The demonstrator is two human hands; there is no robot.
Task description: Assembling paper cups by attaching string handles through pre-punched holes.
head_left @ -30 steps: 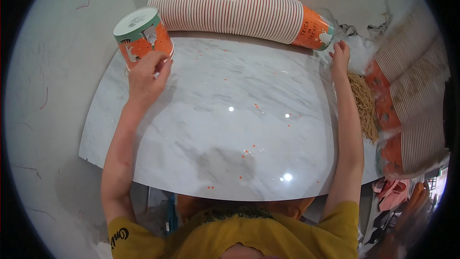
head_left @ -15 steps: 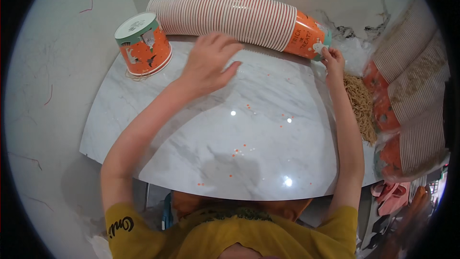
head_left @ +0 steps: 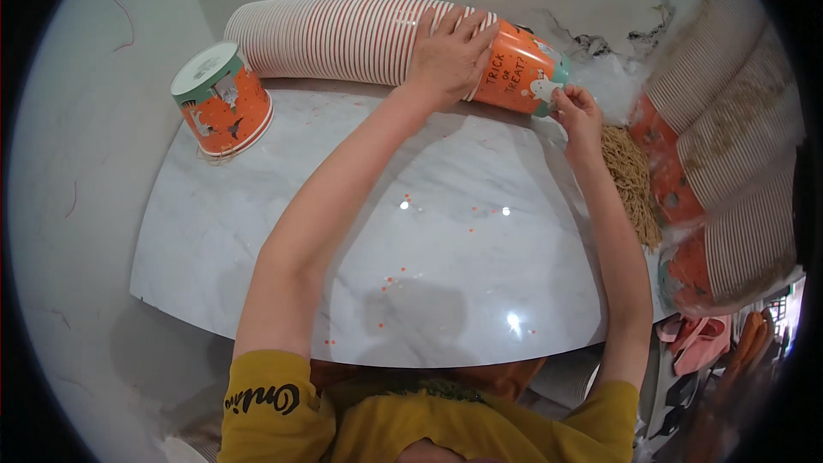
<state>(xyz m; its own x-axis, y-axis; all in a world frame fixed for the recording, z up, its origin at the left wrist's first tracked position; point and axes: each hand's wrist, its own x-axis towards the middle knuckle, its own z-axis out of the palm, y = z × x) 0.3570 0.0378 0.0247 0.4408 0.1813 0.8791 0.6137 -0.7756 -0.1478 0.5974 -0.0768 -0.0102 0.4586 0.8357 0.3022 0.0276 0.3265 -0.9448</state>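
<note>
A long curved stack of nested paper cups (head_left: 343, 39) lies on its side across the back of the table. The cup at its right end (head_left: 514, 73) shows its orange printed wall and green base band. My left hand (head_left: 450, 56) lies over the stack beside that cup, fingers spread across the white rims. At the base edge of the end cup, my right hand (head_left: 579, 120) has thumb and fingers pinched together on the cup's bottom rim; its palm side is hidden. Another orange paper cup (head_left: 225, 111), or a short stack of them, stands upside down at the left.
The white marbled table (head_left: 343, 206) carries small orange and white dots of paper. A bundle of tan strings (head_left: 630, 176) lies at the right edge. Plastic-wrapped cup stacks (head_left: 729, 154) stand beyond it. Pink sandals (head_left: 699, 343) sit lower right, and a wall rises behind.
My left hand has moved right, from above the table in front of the stack onto the rims. My right hand stays at the end cup's base. The whole view has shifted slightly.
</note>
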